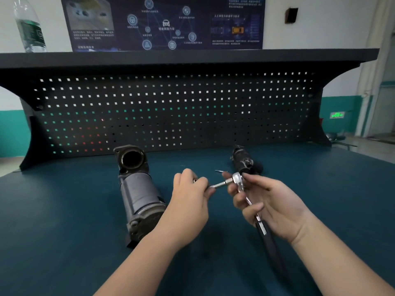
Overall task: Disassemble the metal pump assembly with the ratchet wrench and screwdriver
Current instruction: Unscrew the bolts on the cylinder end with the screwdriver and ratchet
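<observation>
- bottle [30,28] at 10 o'clock, upright on shelf [192,57] above pegboard [171,112].
- pump [139,191] at 8 o'clock of centre, lying on bench [64,210], open round flange end toward pegboard, motor end toward viewer.
- left hand [190,199] just right of pump, held above bench, fingers curled and pinching outer end of extension bar [220,184].
- extension bar running from left hand toward 3 o'clock, plugged into ratchet [245,195] head.
- right hand [269,206] at 4 o'clock of centre, palm up, fingers wrapped loosely round ratchet shaft just below head; black handle trailing toward 5 o'clock past wrist.
- dark part [245,161] at 12 o'clock of ratchet head, resting on bench near pegboard, well apart from pump.
- small thin metal piece [220,171] on bench between the two hands; cannot tell what kind.
</observation>
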Motion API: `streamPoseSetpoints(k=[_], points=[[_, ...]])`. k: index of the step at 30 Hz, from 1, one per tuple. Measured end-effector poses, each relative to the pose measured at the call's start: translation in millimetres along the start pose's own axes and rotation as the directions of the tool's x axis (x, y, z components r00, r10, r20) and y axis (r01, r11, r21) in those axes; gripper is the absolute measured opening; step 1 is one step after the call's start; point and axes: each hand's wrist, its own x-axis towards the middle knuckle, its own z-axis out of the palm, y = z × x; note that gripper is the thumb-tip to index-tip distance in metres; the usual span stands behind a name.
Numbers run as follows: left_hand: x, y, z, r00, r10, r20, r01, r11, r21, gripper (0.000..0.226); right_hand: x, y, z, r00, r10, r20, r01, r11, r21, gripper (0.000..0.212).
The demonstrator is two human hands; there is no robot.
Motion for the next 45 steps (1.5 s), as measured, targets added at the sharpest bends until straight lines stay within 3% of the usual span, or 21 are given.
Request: streamPoseSetpoints(k=[2,4,12,16,19,22,24,26,30,33,36,39,42,45], points=[[0,0,-1,1.0,-0.007,-0.007,0.007,1.0,-0.027,0.023,1,0,-1,0.996,0.002,0.088,-0.01,0.996,0.092,0.059],[0,1,-2,1.0,-0.011,-0.005,0.011,0.998,-0.058,0.024,2,0,-2,0.991,-0.009,0.135,-0.014,0.986,0.166,0.068],[-1,0,2,0.999,-0.015,0.03,0.016,0.999,-0.051,0.023,3,2,-3,0.989,-0.041,0.146,0.016,0.986,0.168,0.062],[0,-6,-5,0.991,-0.134,0.02,0.136,0.982,-0.135,0.021,-5,-11,-10,0.978,-0.111,0.178,0.062,0.964,0.26,0.047],[3,-2,-1,0.99,-0.143,0.023,0.144,0.979,-0.143,0.02,-15,-27,-23,0.957,-0.245,0.159,0.141,0.865,0.482,0.036],[24,6,21,0.982,-0.107,0.157,0.114,0.993,-0.04,0.025,-18,-39,-39,0.909,-0.416,-0.042,0.356,0.719,0.597,0.029],[48,8,41,0.958,-0.097,0.271,0.104,0.995,-0.011,0.026,-17,-42,-47,0.866,-0.467,-0.179,0.484,0.695,0.532,0.008],[69,10,64,0.93,-0.116,0.348,0.127,0.992,-0.01,0.027,-12,-41,-52,0.848,-0.468,-0.249,0.529,0.721,0.447,0.014],[88,11,115,0.875,-0.194,0.443,0.23,0.973,-0.029,0.027,-2,-35,-55,0.887,-0.379,-0.264,0.458,0.797,0.395,0.007],[92,8,136,0.86,-0.225,0.457,0.273,0.961,-0.041,0.027,7,-32,-59,0.908,-0.294,-0.299,0.401,0.819,0.411,0.015],[94,3,143,0.85,-0.228,0.474,0.243,0.97,0.03,0.029,15,-29,-60,0.892,-0.236,-0.384,0.38,0.852,0.36,0.025],[94,8,135,0.834,-0.228,0.503,0.203,0.974,0.104,0.048,21,-25,-59,0.871,-0.199,-0.449,0.336,0.909,0.248,0.031],[88,19,112,0.826,-0.218,0.519,0.325,0.938,-0.124,0.056,20,-23,-54,0.859,-0.205,-0.469,0.275,0.958,0.085,0.026],[65,27,74,0.862,-0.066,0.503,0.251,0.917,-0.31,0.034,14,-22,-47,0.863,-0.235,-0.447,0.218,0.972,-0.089,0.021]])
